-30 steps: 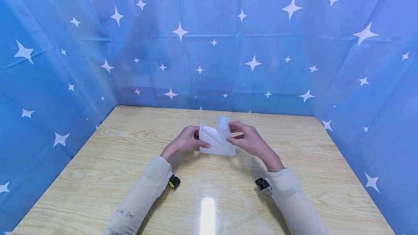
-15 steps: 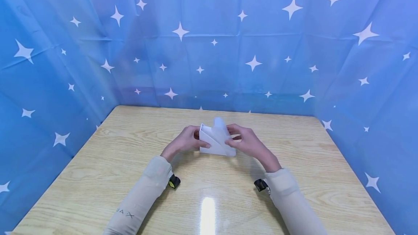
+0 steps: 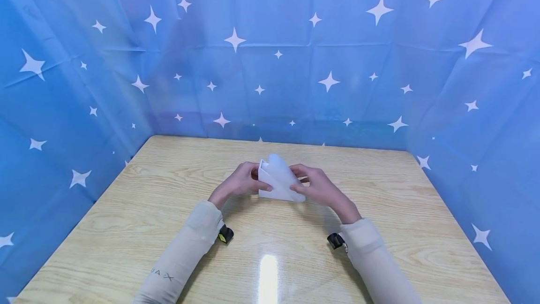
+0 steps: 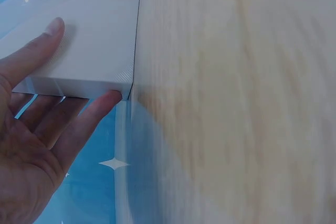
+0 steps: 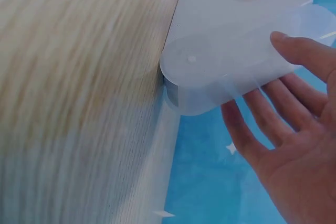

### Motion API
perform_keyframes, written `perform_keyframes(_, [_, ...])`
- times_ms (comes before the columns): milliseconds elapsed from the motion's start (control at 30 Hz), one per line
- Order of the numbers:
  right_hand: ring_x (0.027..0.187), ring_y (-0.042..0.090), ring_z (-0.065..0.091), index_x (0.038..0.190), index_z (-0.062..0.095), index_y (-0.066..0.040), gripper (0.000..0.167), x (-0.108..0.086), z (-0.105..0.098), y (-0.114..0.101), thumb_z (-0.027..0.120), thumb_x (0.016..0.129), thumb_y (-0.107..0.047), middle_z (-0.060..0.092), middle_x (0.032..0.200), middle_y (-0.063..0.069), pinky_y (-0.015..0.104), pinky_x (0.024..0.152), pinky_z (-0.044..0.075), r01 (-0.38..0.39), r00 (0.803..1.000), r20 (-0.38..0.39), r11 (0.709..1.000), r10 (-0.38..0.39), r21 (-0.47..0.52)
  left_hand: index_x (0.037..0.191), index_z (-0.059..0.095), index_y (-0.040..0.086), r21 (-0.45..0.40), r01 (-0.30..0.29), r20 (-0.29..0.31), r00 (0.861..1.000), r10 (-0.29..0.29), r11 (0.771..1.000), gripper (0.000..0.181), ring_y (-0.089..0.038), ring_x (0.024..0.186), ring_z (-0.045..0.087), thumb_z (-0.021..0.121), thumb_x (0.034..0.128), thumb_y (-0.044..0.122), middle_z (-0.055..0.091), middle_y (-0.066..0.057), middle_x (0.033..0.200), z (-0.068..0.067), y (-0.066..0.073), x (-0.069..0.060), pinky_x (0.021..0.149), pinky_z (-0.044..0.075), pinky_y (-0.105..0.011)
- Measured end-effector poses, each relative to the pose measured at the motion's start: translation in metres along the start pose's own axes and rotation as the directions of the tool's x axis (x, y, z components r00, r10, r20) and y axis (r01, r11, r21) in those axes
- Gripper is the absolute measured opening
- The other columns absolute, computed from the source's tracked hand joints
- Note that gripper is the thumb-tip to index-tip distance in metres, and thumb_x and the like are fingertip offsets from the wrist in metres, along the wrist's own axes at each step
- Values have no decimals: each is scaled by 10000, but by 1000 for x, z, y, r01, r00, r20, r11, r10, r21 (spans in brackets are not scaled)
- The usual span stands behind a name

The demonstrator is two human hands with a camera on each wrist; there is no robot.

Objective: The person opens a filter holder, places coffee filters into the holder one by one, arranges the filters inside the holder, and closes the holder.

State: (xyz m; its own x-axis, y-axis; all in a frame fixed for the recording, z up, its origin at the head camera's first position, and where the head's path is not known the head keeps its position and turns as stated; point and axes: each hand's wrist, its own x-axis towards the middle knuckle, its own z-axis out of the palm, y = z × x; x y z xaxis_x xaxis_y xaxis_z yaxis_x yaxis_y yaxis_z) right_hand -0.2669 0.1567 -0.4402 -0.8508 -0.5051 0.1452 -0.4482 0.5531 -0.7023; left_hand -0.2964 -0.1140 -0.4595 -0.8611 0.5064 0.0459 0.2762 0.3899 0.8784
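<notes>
A small white box (image 3: 273,194) stands on the table, its upper side slanted, with a translucent rounded cover (image 3: 279,171) lying over much of it. My left hand (image 3: 240,181) grips the box at its left end. In the left wrist view its thumb presses the broad face of the box (image 4: 100,40) and the fingers lie along the narrow side. My right hand (image 3: 319,186) holds the cover from the right. The right wrist view shows the thumb on the broad face of the cover (image 5: 210,61), with the fingertips against its narrow edge. The box's inside is hidden.
The wooden table (image 3: 168,229) reaches back to a blue curtain (image 3: 270,69) with white stars, which also hangs at both sides. A bright light reflection lies on the tabletop in front of the hands. Small black wrist cameras (image 3: 226,234) sit under the sleeves.
The translucent cover has swung left and down over the box, its raised end now lower. My right hand has followed it slightly leftward. The left hand and the box have stayed in place.
</notes>
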Motion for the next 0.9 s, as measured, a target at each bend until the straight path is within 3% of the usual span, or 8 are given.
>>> perform_keyframes(633, [1193,361,679,1423,577,-29,477,2,3,1,717,979,-132,663,1362,196,481,953,589,13,999,30,1000,-12,-29,1213,720,120,3,-10,3,1000,10,1000,406,-165,837,718,876,842,175,776,-78,1059,-1,-1,1,698,593,-352])
perform_keyframes(900, [1208,353,670,1433,572,-37,485,2,7,4,716,978,-125,659,1374,184,473,968,585,-14,999,45,1000,14,-16,1260,701,118,-12,3,4,1000,-3,1000,451,-180,881,707,872,846,171,761,-85,1103,1,-1,-1,732,604,-365])
